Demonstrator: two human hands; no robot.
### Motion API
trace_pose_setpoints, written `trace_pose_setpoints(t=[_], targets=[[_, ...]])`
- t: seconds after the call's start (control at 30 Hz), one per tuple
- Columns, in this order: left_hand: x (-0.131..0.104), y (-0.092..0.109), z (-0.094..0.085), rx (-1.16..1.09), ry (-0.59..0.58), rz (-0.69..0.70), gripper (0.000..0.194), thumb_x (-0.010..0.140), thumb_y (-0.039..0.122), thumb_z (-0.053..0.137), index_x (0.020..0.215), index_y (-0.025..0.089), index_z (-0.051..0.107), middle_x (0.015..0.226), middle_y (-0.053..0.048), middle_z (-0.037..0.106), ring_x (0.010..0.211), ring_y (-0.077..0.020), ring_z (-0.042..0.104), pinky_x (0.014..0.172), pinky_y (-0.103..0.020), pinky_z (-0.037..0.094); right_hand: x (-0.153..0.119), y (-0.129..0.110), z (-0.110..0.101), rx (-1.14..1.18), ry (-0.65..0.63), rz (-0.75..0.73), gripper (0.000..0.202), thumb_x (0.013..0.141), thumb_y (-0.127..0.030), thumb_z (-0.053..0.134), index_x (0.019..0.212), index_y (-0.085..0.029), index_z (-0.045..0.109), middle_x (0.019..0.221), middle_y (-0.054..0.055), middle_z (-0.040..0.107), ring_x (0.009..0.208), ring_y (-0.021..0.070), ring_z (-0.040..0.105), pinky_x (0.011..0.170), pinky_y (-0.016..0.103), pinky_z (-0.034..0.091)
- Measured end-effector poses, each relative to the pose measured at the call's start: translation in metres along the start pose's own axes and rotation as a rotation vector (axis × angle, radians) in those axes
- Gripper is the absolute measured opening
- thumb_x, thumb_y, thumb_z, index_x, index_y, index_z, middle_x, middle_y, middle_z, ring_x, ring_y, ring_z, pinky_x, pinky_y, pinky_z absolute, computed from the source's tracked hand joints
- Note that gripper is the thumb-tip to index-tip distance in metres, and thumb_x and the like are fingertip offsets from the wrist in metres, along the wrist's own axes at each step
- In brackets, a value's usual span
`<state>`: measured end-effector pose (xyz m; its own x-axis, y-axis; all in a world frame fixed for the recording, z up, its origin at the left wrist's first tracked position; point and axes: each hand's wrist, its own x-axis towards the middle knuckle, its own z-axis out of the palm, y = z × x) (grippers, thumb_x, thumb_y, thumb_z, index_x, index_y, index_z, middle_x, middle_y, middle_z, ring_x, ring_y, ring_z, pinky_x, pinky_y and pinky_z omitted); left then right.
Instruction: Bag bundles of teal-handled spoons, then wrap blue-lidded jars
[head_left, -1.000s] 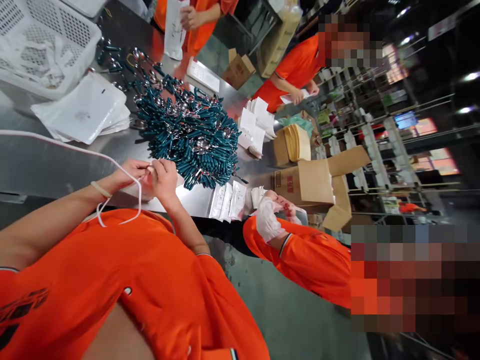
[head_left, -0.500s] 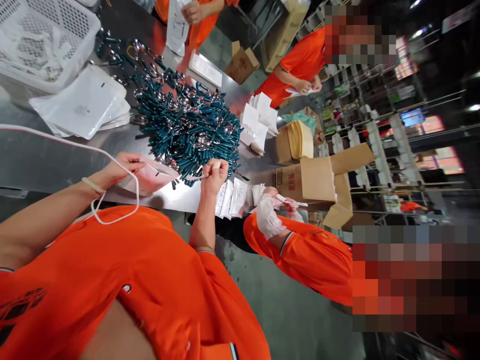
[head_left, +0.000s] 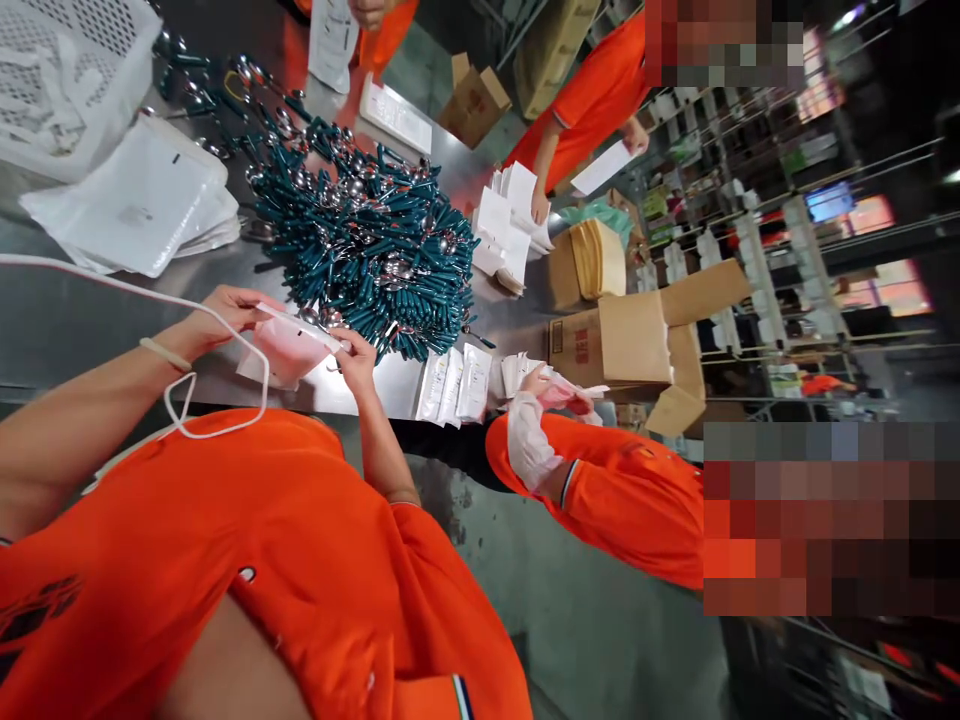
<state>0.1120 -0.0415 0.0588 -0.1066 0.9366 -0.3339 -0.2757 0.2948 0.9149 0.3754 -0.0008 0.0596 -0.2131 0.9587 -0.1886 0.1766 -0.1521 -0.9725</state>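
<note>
A white plastic pouch (head_left: 285, 350) hangs by its upper edge between my two hands near the table's front edge. My left hand (head_left: 229, 312) pinches one end of that edge. At the other end, my right hand (head_left: 355, 358) has its fingers closed on the pouch's corner. Just beyond the hands lies a large heap of dark teal-handled utensils (head_left: 390, 250) with shiny metal heads that look like spoons. A stack of flat white pouches (head_left: 142, 210) lies to the left of the heap. What is inside the held pouch cannot be made out.
A white basket (head_left: 112, 120) stands at the far left. A white cable (head_left: 135, 290) crosses over my left wrist. Printed packets (head_left: 454, 385) lie right of my hands. Co-workers in orange stand around; one's covered sleeve (head_left: 532, 440) is close on the right, before an open carton (head_left: 634, 340).
My right hand has come left, from beside the heap to the pouch's corner. The pale strip stretched between it and the pouch no longer shows. A co-worker's hand now touches the white stack opposite.
</note>
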Motion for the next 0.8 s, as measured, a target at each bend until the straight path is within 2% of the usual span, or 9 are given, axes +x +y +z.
trace_pose_setpoints(t=[0.1, 0.2, 0.27, 0.37, 0.5, 0.57, 0.63, 0.7, 0.8], targets=[[0.01, 0.005, -0.003, 0.061, 0.036, -0.045, 0.035, 0.058, 0.027, 0.102, 0.082, 0.008, 0.084, 0.083, -0.013, 0.081, 0.079, -0.0217, 0.066, 0.073, -0.031, 0.057, 0.004, 0.002, -0.006, -0.055, -0.047, -0.083, 0.019, 0.08, -0.038, 0.092, 0.086, -0.022, 0.084, 0.088, 0.004, 0.078, 0.085, 0.0199, 0.069, 0.081, 0.031, 0.061], [0.021, 0.006, -0.006, 0.147, -0.001, -0.03, 0.025, 0.062, 0.03, 0.094, 0.07, 0.011, 0.079, 0.083, -0.013, 0.08, 0.078, -0.02, 0.064, 0.072, -0.029, 0.057, 0.008, 0.008, -0.013, -0.17, -0.139, -0.204, 0.01, 0.087, -0.03, 0.081, 0.089, -0.023, 0.087, 0.089, 0.005, 0.078, 0.086, 0.0212, 0.07, 0.082, 0.034, 0.061], [0.027, 0.006, -0.009, 0.188, -0.043, -0.005, 0.024, 0.061, 0.033, 0.091, 0.067, 0.013, 0.077, 0.085, -0.012, 0.081, 0.078, -0.0191, 0.064, 0.071, -0.027, 0.056, 0.011, 0.013, -0.018, -0.279, -0.23, -0.302, 0.017, 0.093, -0.025, 0.072, 0.094, -0.022, 0.088, 0.092, 0.007, 0.078, 0.087, 0.0218, 0.071, 0.082, 0.034, 0.061], [0.031, 0.008, -0.015, 0.203, -0.154, -0.018, 0.028, 0.062, 0.037, 0.09, 0.074, 0.014, 0.08, 0.088, -0.012, 0.081, 0.08, -0.0201, 0.066, 0.07, -0.026, 0.056, 0.014, 0.018, -0.024, -0.399, -0.333, -0.439, 0.028, 0.099, -0.016, 0.061, 0.099, -0.021, 0.088, 0.098, 0.009, 0.08, 0.095, 0.0216, 0.074, 0.087, 0.033, 0.063], [0.03, 0.008, -0.017, 0.16, -0.275, -0.045, 0.04, 0.067, 0.046, 0.089, 0.089, 0.013, 0.083, 0.092, -0.015, 0.081, 0.084, -0.0239, 0.07, 0.073, -0.031, 0.058, 0.011, 0.014, -0.032, -0.436, -0.37, -0.476, 0.039, 0.098, -0.005, 0.054, 0.102, -0.02, 0.09, 0.106, 0.01, 0.083, 0.103, 0.0197, 0.076, 0.095, 0.032, 0.064], [0.027, 0.002, -0.012, 0.178, -0.227, 0.0, 0.041, 0.072, 0.047, 0.09, 0.093, 0.013, 0.081, 0.088, -0.012, 0.079, 0.076, -0.0204, 0.066, 0.066, -0.028, 0.052, 0.01, 0.007, -0.039, -0.461, -0.426, -0.456, 0.04, 0.096, 0.0, 0.053, 0.099, -0.019, 0.089, 0.115, 0.011, 0.082, 0.111, 0.0195, 0.077, 0.101, 0.032, 0.064], [0.024, -0.007, -0.005, 0.206, -0.135, 0.07, 0.041, 0.074, 0.047, 0.093, 0.092, 0.015, 0.075, 0.069, -0.003, 0.068, 0.06, -0.0142, 0.053, 0.056, -0.025, 0.039, 0.01, -0.003, -0.05, -0.463, -0.464, -0.427, 0.044, 0.096, 0.003, 0.049, 0.099, -0.017, 0.088, 0.12, 0.011, 0.082, 0.112, 0.0176, 0.078, 0.102, 0.031, 0.063], [0.021, -0.017, 0.003, 0.211, -0.058, 0.14, 0.046, 0.073, 0.047, 0.097, 0.09, 0.017, 0.067, 0.06, 0.004, 0.056, 0.053, -0.0105, 0.042, 0.053, -0.024, 0.03, 0.012, -0.015, -0.057, -0.46, -0.364, -0.384, 0.049, 0.102, 0.002, 0.041, 0.107, -0.015, 0.087, 0.117, 0.01, 0.081, 0.1, 0.0141, 0.077, 0.096, 0.028, 0.063], [0.017, -0.024, 0.014, 0.135, -0.04, 0.202, 0.063, 0.067, 0.049, 0.103, 0.1, 0.02, 0.058, 0.074, 0.002, 0.066, 0.058, -0.011, 0.05, 0.057, -0.024, 0.036, 0.011, -0.035, -0.045, -0.624, -0.121, -0.329, 0.045, 0.111, -0.002, 0.04, 0.129, -0.013, 0.08, 0.114, 0.012, 0.081, 0.097, 0.0149, 0.075, 0.097, 0.029, 0.061]])
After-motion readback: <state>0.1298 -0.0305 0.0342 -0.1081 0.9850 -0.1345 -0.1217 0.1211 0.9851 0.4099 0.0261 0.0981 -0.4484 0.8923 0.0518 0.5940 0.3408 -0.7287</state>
